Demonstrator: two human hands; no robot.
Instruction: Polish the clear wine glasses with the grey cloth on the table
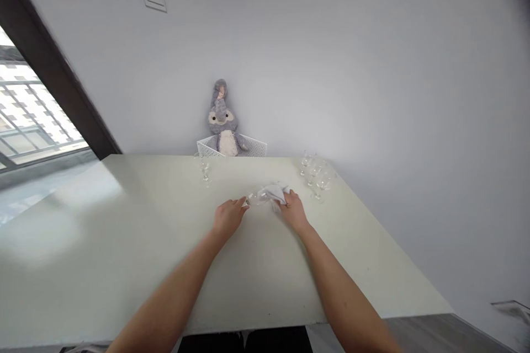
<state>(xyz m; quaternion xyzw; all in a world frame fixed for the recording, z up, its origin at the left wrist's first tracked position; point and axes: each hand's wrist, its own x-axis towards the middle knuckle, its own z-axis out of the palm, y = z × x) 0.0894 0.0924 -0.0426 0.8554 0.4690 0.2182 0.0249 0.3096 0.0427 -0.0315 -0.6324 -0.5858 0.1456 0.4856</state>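
Over the middle of the table, my left hand [230,216] is closed on the base end of a clear wine glass [253,199], which lies sideways with its bowl toward the right. My right hand [293,208] grips a white cloth [274,193] at the bowl end of that glass. The cloth covers part of the bowl, so whether it reaches inside is hard to tell. Another clear glass [205,170] stands upright at the back, left of my hands. Several more stemmed glasses [318,176] stand grouped at the back right.
The pale table [136,253] reaches back to a grey-white wall. A grey plush toy [223,121] sits in a white perforated basket [259,148] behind the table's back edge. At the far left is a dark-framed window.
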